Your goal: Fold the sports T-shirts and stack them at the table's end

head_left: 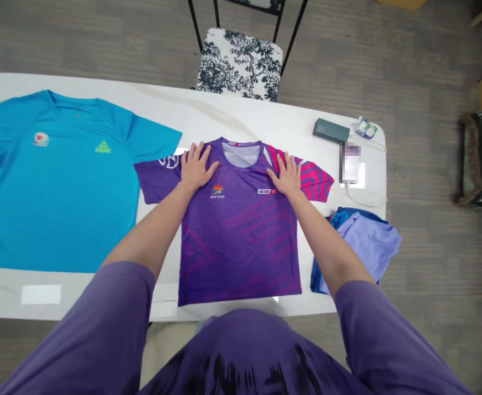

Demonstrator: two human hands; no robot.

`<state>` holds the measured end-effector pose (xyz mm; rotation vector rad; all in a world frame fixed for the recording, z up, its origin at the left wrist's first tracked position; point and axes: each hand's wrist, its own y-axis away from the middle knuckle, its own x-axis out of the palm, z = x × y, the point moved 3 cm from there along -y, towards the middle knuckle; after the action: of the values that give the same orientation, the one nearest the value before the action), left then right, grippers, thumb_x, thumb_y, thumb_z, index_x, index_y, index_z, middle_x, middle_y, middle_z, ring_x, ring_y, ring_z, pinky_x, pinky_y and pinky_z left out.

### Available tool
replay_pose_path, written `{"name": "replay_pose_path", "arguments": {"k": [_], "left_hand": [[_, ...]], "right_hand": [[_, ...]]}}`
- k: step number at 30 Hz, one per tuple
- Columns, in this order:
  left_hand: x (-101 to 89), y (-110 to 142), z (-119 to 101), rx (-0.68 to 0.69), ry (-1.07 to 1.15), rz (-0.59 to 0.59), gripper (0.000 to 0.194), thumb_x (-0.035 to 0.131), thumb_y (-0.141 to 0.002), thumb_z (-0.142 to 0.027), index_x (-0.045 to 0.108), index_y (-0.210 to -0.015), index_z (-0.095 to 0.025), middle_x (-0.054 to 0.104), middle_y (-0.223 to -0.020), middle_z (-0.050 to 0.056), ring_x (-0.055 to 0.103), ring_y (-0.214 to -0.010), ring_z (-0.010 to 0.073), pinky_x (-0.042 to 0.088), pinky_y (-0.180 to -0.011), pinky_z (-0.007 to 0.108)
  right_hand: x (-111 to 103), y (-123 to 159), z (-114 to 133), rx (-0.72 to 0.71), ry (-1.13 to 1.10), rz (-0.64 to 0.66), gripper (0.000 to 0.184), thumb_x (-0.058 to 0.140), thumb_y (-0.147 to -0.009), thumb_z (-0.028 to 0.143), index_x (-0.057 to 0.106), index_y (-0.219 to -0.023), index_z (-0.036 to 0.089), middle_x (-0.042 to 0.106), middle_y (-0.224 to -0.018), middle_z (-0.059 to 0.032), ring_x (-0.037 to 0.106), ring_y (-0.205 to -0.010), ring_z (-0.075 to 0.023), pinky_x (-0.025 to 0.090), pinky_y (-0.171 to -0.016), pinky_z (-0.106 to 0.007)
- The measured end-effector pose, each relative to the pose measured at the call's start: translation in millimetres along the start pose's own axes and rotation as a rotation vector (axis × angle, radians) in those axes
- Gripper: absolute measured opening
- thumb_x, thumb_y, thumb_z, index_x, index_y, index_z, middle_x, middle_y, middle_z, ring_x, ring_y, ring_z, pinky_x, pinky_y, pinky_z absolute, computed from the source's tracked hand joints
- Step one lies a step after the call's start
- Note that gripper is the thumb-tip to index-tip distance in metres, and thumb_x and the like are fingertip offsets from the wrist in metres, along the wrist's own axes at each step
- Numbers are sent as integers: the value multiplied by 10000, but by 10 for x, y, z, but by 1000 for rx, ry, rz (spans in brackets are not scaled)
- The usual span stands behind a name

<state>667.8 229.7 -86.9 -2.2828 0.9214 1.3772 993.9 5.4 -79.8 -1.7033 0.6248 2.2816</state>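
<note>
A purple T-shirt with a pink striped sleeve lies spread flat on the table, its neckline at the far side. My left hand rests on its left shoulder, fingers spread. On the right shoulder lies my right hand, also flat with fingers apart. Neither hand grips the cloth. To the left is a blue T-shirt, laid out flat, its right sleeve reaching close to the purple shirt's left sleeve.
The white table holds a pile of folded clothes at right. Behind it are a dark power bank, a phone with a white cable, and a small packet. A patterned chair stands at the far edge.
</note>
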Motion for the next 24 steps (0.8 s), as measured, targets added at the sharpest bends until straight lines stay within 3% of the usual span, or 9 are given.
{"name": "replay_pose_path", "arguments": {"k": [4,8,12,14,16,18,21,24], "left_hand": [[125,-141,139,37,43,-58,1019,366,-1063,-872,334,-1820,-191,195,-1913,101,-47,-1789,363,-123,-1419,606],[132,-311,254,37,46,-46,1030,359,-1063,-869,303,-1829,-182,143,-1924,74,-161,-1777,347,-171,-1411,612],[-29,-464,169,66,49,-20,1041,383,-1066,-854,279,-1832,-156,120,-1924,85,-176,-1774,350,-210,-1400,625],[-168,-328,7,70,57,-52,1035,392,-1076,-829,226,-1844,-155,82,-1928,77,-191,-1771,334,-207,-1409,607],[-265,64,-211,51,50,-76,1009,409,-1091,-780,163,-1856,-170,42,-1929,61,-192,-1768,317,-172,-1430,589],[-254,700,-434,21,29,-34,949,442,-1105,-699,155,-1861,-204,47,-1928,47,-143,-1775,320,-112,-1452,595],[-50,1834,-652,-56,5,136,869,493,-1103,-565,180,-1862,-282,125,-1916,25,-29,-1782,341,7,-1471,643],[185,2674,-677,-148,-41,251,847,509,-1100,-500,167,-1861,-347,192,-1900,-1,54,-1778,342,98,-1471,668]], "right_hand": [[142,-256,-41,66,28,-34,917,175,-1145,762,110,-1858,189,-2,-1933,-110,-28,-1778,-411,1,-1368,-813],[178,-377,-72,99,81,-4,906,143,-1153,742,51,-1860,184,-68,-1929,-110,-86,-1776,-413,-21,-1348,-839],[33,-369,-31,93,5,-25,898,145,-1155,738,70,-1858,183,-22,-1930,-131,-53,-1780,-404,-17,-1341,-842],[-61,-141,47,112,-15,-79,872,132,-1165,703,41,-1858,181,-17,-1929,-136,-54,-1783,-384,-9,-1350,-828],[-93,321,184,127,-16,-134,845,154,-1175,661,21,-1858,181,-11,-1929,-135,-52,-1787,-360,-1,-1375,-792],[-13,969,373,86,-32,-119,834,212,-1180,627,25,-1859,180,38,-1928,-134,-20,-1792,-338,16,-1403,-749],[254,1980,620,56,-89,6,823,292,-1172,593,44,-1864,224,131,-1920,-124,58,-1791,-346,57,-1415,-743],[513,2612,707,112,-119,143,776,355,-1156,548,145,-1862,306,212,-1905,-95,137,-1781,-365,77,-1419,-751]]}}
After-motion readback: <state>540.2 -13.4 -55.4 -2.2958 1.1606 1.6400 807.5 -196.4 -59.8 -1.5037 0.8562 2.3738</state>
